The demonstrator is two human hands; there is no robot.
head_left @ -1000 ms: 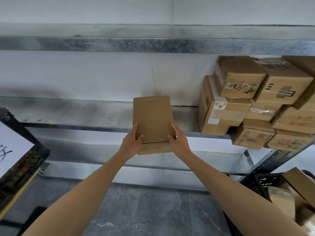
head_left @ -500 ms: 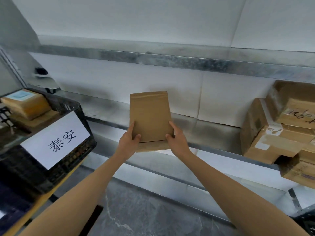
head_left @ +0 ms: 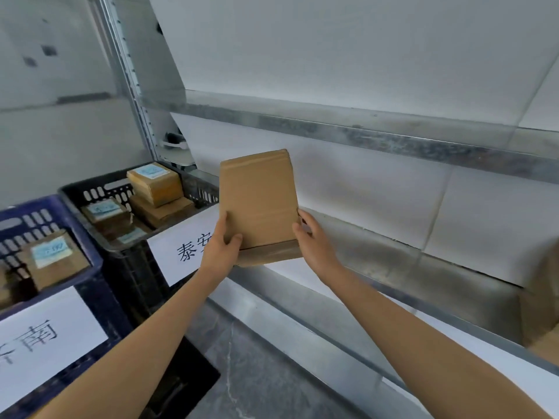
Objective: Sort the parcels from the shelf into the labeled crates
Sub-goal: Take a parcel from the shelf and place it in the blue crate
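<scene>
I hold a flat brown cardboard parcel [head_left: 258, 201] upright in front of me, its plain side facing me. My left hand [head_left: 222, 246] grips its lower left edge and my right hand [head_left: 313, 237] grips its lower right edge. To the left stands a black crate [head_left: 90, 192] with a white paper label [head_left: 184, 246] and several parcels inside. Nearer me on the left is a blue crate [head_left: 18, 213] with its own white label [head_left: 45, 340] and a parcel with a blue sticker [head_left: 54, 258].
The metal shelf [head_left: 423, 273] runs along the white wall behind the parcel, with an upper shelf rail [head_left: 363, 131] above. A cardboard box edge [head_left: 541, 297] shows at far right. Grey stone floor [head_left: 257, 373] lies below between crates and shelf.
The view has swung left: the stacked boxes on the right have left the frame and the blue crate has come in. The parcel stays held in both hands, now closer to the black crate.
</scene>
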